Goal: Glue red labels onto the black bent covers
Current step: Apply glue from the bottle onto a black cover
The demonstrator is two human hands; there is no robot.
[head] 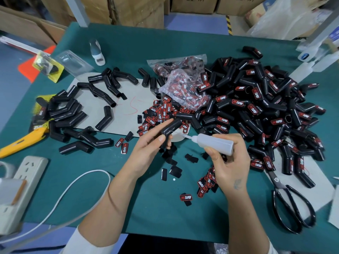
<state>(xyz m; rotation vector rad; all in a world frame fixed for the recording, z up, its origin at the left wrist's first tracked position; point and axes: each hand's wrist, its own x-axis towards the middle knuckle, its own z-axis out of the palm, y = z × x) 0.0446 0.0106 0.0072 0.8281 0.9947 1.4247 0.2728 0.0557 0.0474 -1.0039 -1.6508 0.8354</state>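
Black plastic was the material in hand: a bent cover (169,130) was held above the green desk (150,208) by the left hand (146,149), thumb and fingers curled round its lower leg, while a translucent glue bottle (213,143) was gripped in the curled fingers of the right hand (229,162), its fine nozzle brought up to the cover's side near the bend. Loose red labels (159,114) were seen heaped just beyond the hands, with more scattered near the right wrist and others spilling from a clear bag (183,88). Unlabelled covers (77,110) were piled to the left on grey card, and a far larger heap of labelled covers (256,107) lay to the right. Black scissors (291,204) and a yellow utility knife (20,143) were left at the desk's edges. Glue application was judged to be under way. Too hard a squeeze could be expected to flood the curved surface, letting glue run onto the fingers or drip on the labels below; too little, or a tilted cover, might leave a label crooked or lifting.
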